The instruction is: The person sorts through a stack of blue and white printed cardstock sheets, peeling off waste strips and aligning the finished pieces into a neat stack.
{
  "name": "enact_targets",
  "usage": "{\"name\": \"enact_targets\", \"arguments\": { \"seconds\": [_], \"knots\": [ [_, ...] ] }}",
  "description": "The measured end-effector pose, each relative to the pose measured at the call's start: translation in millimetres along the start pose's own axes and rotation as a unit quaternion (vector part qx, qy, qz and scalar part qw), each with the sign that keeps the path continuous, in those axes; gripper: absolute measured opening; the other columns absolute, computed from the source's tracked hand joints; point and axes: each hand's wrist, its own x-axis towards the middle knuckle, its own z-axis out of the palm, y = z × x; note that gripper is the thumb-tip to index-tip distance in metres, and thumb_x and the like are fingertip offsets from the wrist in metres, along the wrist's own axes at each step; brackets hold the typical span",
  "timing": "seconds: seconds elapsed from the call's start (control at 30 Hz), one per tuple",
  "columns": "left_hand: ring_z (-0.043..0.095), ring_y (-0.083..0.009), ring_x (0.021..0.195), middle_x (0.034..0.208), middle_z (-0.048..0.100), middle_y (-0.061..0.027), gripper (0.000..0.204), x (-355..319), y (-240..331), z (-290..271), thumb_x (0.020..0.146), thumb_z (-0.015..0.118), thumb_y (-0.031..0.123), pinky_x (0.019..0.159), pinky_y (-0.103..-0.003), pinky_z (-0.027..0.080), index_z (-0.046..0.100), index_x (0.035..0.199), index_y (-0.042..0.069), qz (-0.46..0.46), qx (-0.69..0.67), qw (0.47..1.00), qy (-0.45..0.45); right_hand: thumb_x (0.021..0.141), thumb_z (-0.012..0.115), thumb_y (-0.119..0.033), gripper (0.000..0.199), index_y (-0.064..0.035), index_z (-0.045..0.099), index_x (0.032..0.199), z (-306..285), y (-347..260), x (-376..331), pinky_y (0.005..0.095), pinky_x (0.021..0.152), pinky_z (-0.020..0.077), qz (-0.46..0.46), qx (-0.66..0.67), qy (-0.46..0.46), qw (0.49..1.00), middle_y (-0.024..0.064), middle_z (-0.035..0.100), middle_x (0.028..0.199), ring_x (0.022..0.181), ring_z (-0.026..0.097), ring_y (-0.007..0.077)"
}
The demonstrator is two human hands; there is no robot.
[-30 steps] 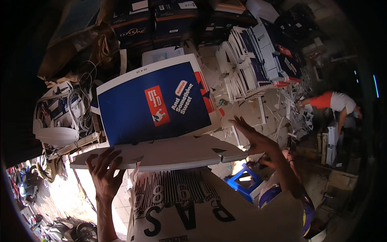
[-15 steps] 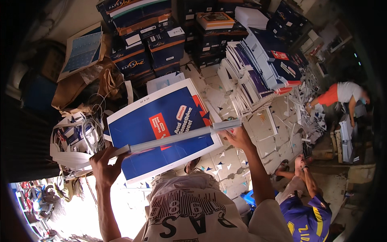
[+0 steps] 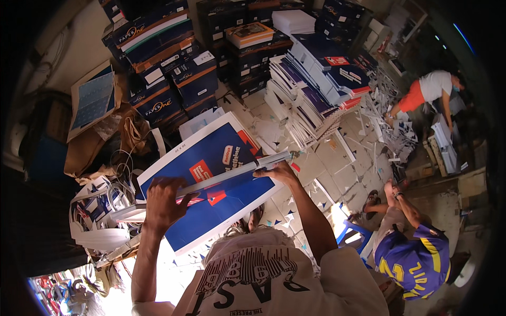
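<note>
A long, thick stack of sheets (image 3: 226, 179) is held on edge, its pale grey edges facing up. My left hand (image 3: 167, 204) is closed around the stack toward its left end, which sticks out beyond the fingers. Near the other end, my right hand (image 3: 278, 173) grips it, fingers on the far side. Below lies a large blue printed sheet (image 3: 192, 227) with a white border and red patches, apparently on top of a pile. The held stack hides a band across its middle.
Bundled offcuts and strips (image 3: 100, 210) sit at the left. Dark blue boxes (image 3: 195, 79) are piled behind. A tall pile of printed sheets (image 3: 311, 100) stands at the far right. Paper scraps litter the tiled floor (image 3: 337, 174). A seated person (image 3: 411, 258) and another bending person (image 3: 435, 87) are at right.
My left hand has shifted inward from the left end of the stack, which now extends past it. The right hand remains near the right end. The whole view has also shifted somewhat.
</note>
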Motion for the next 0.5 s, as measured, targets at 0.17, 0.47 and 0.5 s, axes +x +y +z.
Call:
{"name": "enact_targets", "arguments": {
  "seconds": [0.17, 0.47, 0.5],
  "knots": [
    [0.067, -0.0311, 0.062, 0.078, 0.069, -0.0097, 0.023, 24, 39, 23, 0.081, 0.077, 0.021, 0.057, -0.038, 0.053, 0.065, 0.085, 0.003, 0.177, 0.032, 0.969, 0.171, 0.059, 0.095, -0.020, 0.071, -0.0026, 0.060, 0.118, 5, -2, 0, 0.0320, 0.094, 0.0483, -0.029, 0.002, 0.011, 1.000, 0.0077, 0.068, 0.108, 0.103, 0.062, 0.0174],
    [0.063, -0.0167, 0.054, 0.068, 0.067, -0.0088, 0.010, 45, 103, -91, 0.077, 0.079, 0.005, 0.051, -0.030, 0.044, 0.071, 0.079, 0.000, 0.147, -0.027, 0.948, 0.283, 0.080, 0.078, -0.046, 0.044, -0.0085, 0.067, 0.101, -16, 169, -86, 0.0381, 0.079, 0.0537, -0.033, -0.349, -0.087, 0.932, 0.0122, 0.066, 0.092, 0.084, 0.065, 0.0278],
    [0.060, -0.0147, 0.058, 0.071, 0.064, -0.0071, 0.014, 54, 108, -105, 0.080, 0.078, 0.006, 0.052, -0.028, 0.042, 0.066, 0.085, -0.001, 0.149, -0.054, 0.935, 0.316, 0.082, 0.075, -0.046, 0.046, -0.0092, 0.068, 0.109, -28, 183, -95, 0.0385, 0.084, 0.0538, -0.036, -0.333, -0.239, 0.911, 0.0146, 0.068, 0.102, 0.093, 0.067, 0.0282]
  ]
}}
